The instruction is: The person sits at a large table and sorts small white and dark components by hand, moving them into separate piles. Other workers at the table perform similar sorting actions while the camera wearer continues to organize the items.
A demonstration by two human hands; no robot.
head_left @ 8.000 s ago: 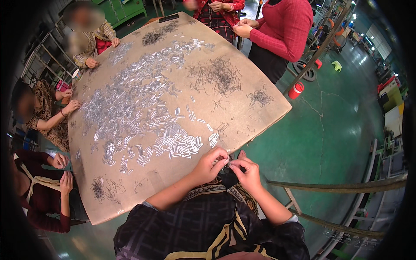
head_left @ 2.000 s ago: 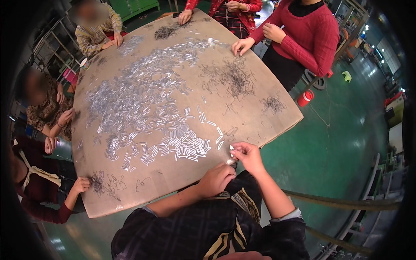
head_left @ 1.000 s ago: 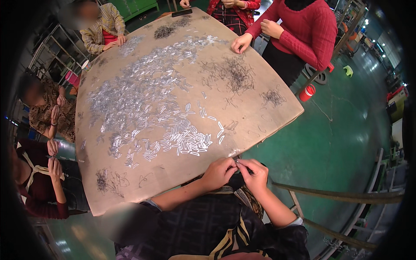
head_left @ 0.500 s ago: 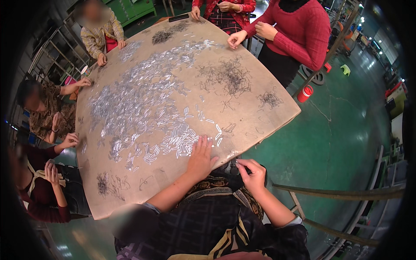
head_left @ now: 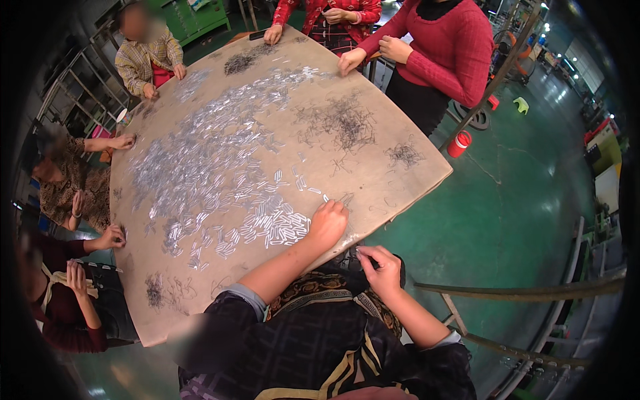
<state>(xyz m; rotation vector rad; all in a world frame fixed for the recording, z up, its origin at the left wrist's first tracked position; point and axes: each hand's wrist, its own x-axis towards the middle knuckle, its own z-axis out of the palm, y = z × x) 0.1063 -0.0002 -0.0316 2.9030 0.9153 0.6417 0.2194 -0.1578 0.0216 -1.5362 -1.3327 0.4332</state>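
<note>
A wide spread of small silvery, elongated loop-shaped pieces (head_left: 273,223) covers much of the tabletop. At the near right end of that spread, my left hand (head_left: 329,223) rests on the table with its fingers curled down; whatever is under them is hidden. A few loose pieces lie just beyond its fingertips. Off the near edge of the table, in front of my body, my right hand (head_left: 383,268) is closed in a pinch. Something small and thin seems to be at its fingertips, too small to name.
The brown-topped table (head_left: 380,180) carries tangles of thin dark wire-like bits (head_left: 347,127) at the right and a darker heap (head_left: 240,63) at the far end. Several co-workers stand or sit around it. A red container (head_left: 459,144) stands right of the table; a rail (head_left: 520,291) runs at my right.
My left hand has gone from lying flat with fingers stretched to curled, and shifted slightly right over the loose pieces. My right hand keeps its pinch. The whole view has shifted slightly.
</note>
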